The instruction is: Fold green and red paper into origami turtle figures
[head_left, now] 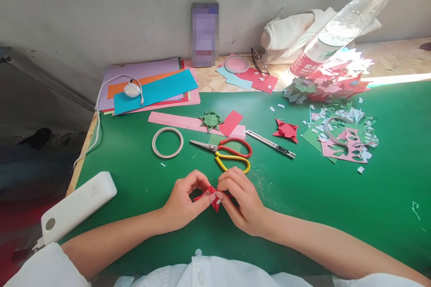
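Between both hands is a small folded red paper piece (215, 205) with pointed tips, pinched near the front of the green mat (134, 246). My left hand (186, 199) grips its left side between thumb and fingers. From the right, my right hand (244, 202) pinches it, the thumbs meeting at its middle. A little white patch shows on the paper there; my fingers hide much of the rest. Just beyond my hands lie scissors (232, 147) with one red and one yellow handle. A craft knife (271, 143) rests to their right, near a folded red paper shape (286, 130).
A tape roll (154, 148) lies left of the scissors, a green paper flower (212, 120) beyond them. Colored sheets (161, 92) and a phone (205, 36) are at the back. A leaning bottle (310, 60) and paper scraps (357, 143) occupy the right. A white power bank (79, 208) lies left.
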`<state>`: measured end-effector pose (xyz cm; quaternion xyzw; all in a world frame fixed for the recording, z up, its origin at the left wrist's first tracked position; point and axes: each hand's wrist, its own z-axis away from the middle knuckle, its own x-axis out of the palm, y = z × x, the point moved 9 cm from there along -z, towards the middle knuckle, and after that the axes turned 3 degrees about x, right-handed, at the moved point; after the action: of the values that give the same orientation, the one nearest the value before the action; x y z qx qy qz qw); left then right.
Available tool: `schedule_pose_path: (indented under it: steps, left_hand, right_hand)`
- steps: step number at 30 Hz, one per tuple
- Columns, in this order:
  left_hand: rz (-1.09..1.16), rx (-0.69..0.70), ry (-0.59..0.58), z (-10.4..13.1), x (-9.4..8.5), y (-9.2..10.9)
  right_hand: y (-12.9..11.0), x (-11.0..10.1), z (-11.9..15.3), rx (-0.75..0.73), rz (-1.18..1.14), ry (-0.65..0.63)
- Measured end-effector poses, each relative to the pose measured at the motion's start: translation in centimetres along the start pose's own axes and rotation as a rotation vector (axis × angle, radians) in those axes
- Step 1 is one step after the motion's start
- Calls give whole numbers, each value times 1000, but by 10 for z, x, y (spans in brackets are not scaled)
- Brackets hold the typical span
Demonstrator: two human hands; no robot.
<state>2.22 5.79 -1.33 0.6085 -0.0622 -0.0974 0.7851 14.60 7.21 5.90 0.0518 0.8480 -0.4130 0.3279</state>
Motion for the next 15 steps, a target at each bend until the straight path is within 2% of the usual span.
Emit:
schedule_pose_path:
  steps: [9,15]
  left_hand:
    - [186,-57,130,-5,-8,-4]
    - [197,-69,227,-6,-16,-6]
  right_hand:
    - [-2,-2,-3,-55,203,79]
    - [-20,-6,0,-232,459,155]
